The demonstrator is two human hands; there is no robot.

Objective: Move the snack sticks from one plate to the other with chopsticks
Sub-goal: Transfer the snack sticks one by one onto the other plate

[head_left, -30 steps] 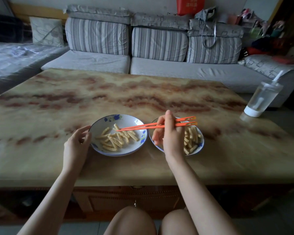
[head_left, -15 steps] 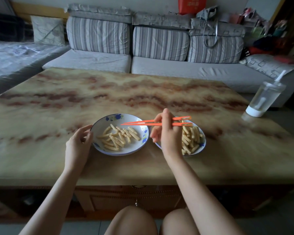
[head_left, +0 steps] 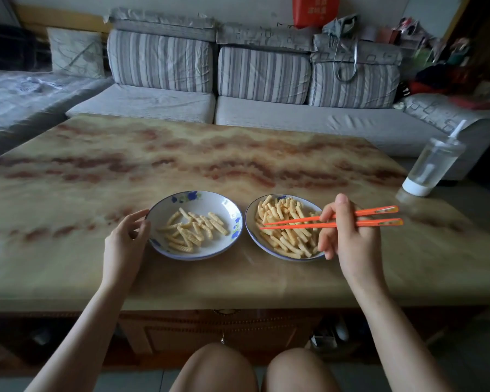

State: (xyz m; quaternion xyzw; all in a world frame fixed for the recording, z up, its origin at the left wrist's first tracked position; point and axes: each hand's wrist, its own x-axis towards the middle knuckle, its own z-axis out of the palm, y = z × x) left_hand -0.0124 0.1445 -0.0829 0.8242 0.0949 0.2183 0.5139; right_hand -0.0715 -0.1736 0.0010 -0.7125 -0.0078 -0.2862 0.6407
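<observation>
I'm pinching the chopsticks (head_left: 294,226) in my right hand (head_left: 351,236) over the three-o'clock plate (head_left: 251,236), my left hand (head_left: 125,236) loosely touching the nine-o'clock plate (head_left: 204,202).

The right hand (head_left: 351,239) holds orange chopsticks (head_left: 294,220) over the right plate (head_left: 249,213); left hand (head_left: 125,239) touches left plate (head_left: 207,200).

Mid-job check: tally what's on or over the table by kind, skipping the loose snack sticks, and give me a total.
2 plates: the left plate and the right plate
2 chopsticks: orange, gripped in the right hand, tips over the right plate
1 bottle: clear, with a straw, at the far right
Total: 5
</observation>
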